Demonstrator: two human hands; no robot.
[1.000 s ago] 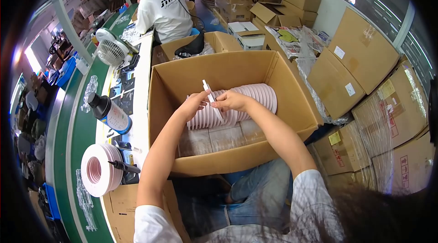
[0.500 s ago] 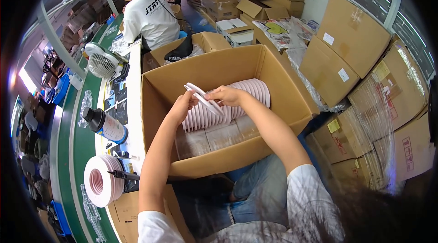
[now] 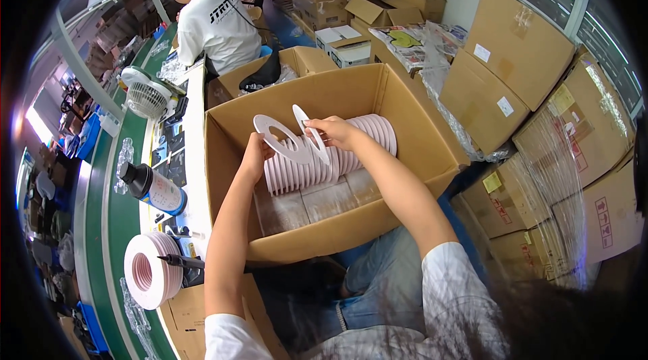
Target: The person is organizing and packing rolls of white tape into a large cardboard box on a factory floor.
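Above an open cardboard box [image 3: 317, 246] I hold two thin white flat rings apart. My left hand [image 3: 256, 152] is closed on the edge of one ring [image 3: 294, 152], which shows its face and its round hole. My right hand [image 3: 332, 132] pinches the other ring [image 3: 320, 149], tilted and seen nearly edge-on. Below them, a long row of pale pinkish-white rings [image 3: 287, 176] stands on edge inside the box. Clear-wrapped packs [image 3: 283, 213] lie beneath the row on the near side.
Left of the box, a narrow table holds a ring stack [image 3: 135, 280], a black pen [image 3: 181, 261], a black-capped bottle [image 3: 164, 192] and a small fan [image 3: 146, 98]. A green conveyor [image 3: 98, 225] runs alongside. Cartons [image 3: 503, 191] crowd the right; a co-worker [image 3: 219, 29] sits ahead.
The two rings, close together before, are now spread apart. My left hand has moved slightly left and its ring has turned its face toward me; the right-hand ring stands more upright.
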